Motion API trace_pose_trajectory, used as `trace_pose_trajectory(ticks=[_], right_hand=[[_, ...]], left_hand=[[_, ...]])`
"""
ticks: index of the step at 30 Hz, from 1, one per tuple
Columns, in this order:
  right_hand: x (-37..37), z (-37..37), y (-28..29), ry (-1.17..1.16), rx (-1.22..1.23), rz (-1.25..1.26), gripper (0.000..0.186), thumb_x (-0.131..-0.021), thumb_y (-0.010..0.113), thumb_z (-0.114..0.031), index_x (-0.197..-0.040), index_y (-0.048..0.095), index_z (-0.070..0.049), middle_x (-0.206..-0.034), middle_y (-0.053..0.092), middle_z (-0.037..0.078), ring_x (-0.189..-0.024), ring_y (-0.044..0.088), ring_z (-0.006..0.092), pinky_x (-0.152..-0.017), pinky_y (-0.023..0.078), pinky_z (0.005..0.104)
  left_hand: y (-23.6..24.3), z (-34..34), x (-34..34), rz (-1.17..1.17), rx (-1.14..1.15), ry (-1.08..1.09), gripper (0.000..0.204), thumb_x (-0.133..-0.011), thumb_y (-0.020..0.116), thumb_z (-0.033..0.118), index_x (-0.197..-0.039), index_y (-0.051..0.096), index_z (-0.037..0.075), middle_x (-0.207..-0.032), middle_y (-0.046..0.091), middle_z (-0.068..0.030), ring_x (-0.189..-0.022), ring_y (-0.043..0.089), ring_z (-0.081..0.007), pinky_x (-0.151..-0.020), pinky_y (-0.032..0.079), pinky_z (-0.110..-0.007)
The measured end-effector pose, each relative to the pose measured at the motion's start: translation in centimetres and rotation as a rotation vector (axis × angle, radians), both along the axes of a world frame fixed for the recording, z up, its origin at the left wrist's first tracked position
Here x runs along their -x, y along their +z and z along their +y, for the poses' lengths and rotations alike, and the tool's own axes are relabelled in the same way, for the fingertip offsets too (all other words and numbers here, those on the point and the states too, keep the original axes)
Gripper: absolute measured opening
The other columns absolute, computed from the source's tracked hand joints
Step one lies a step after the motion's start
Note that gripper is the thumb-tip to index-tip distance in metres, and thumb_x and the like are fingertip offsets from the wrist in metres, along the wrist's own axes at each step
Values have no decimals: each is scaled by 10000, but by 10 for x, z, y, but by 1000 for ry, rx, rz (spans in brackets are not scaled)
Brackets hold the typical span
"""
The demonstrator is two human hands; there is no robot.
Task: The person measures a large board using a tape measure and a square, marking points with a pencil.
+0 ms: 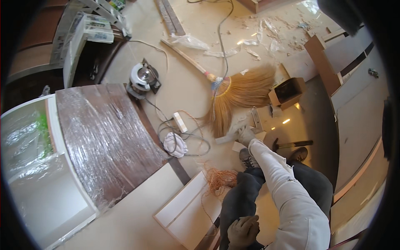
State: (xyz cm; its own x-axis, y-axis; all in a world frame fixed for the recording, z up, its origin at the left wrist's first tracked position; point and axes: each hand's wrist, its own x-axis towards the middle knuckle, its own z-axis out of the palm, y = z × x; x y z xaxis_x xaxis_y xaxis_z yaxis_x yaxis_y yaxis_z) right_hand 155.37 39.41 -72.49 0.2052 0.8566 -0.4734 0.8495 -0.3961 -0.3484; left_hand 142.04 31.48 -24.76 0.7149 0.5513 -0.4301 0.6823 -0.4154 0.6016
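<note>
While the grey-gloved R hand (pixel 246 136) is at the pale, translucent piece (pixel 236 125) just beside the fan-shaped straw broom (pixel 246 87), a fingertip edge pinch prob. works best. White-sleeved R arm (pixel 283 183) extends fwd, grip unclear; grey-gloved L hand (pixel 243 231), well apart, curls by the dark-trousered thigh (pixel 234 202), can't tell if holding.

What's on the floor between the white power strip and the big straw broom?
In the head view, a thin orange cord curves over the floor between the power strip and the broom.
</note>
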Motion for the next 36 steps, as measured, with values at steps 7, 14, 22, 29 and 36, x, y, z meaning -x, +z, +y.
trace_pose_trajectory(ticks=[7,14,22,29,36], right_hand=[[-36,-64,173,111,-177,215,332,-922,499,-246,-1181,599,-64,-994,670,189,-858,654,366,-759,481,511],[-132,-175,441,-792,-279,612,337,-861,593,-191,-1155,651,-37,-969,701,175,-912,667,337,-806,520,450],[-141,-446,532,-457,147,171,181,-767,647,-200,-860,736,-74,-833,705,158,-810,696,326,-731,541,430],[70,-565,572,-1648,434,335,282,-816,636,-326,-826,746,-66,-700,709,136,-639,696,270,-639,543,402],[272,-473,607,-1826,472,481,331,-868,585,-369,-898,740,-78,-826,723,133,-754,710,291,-729,548,430]], left_hand=[[-1,-35,18,-15,177,169,188,-903,636,227,-965,712,66,-938,702,-110,-827,677,-299,-743,541,-377],[4,-67,14,-120,611,317,215,-930,606,209,-1009,714,41,-988,720,-97,-928,682,-194,-834,520,-341],[25,-2,2,73,1039,711,145,-866,616,223,-813,641,91,-629,594,-48,-497,570,-181,-471,491,-313],[38,100,-37,417,1114,370,268,-855,650,323,-936,661,67,-676,617,-107,-521,588,-245,-510,529,-372],[38,154,-121,626,971,70,222,-831,653,247,-937,648,53,-714,625,-86,-540,600,-242,-514,536,-377]])
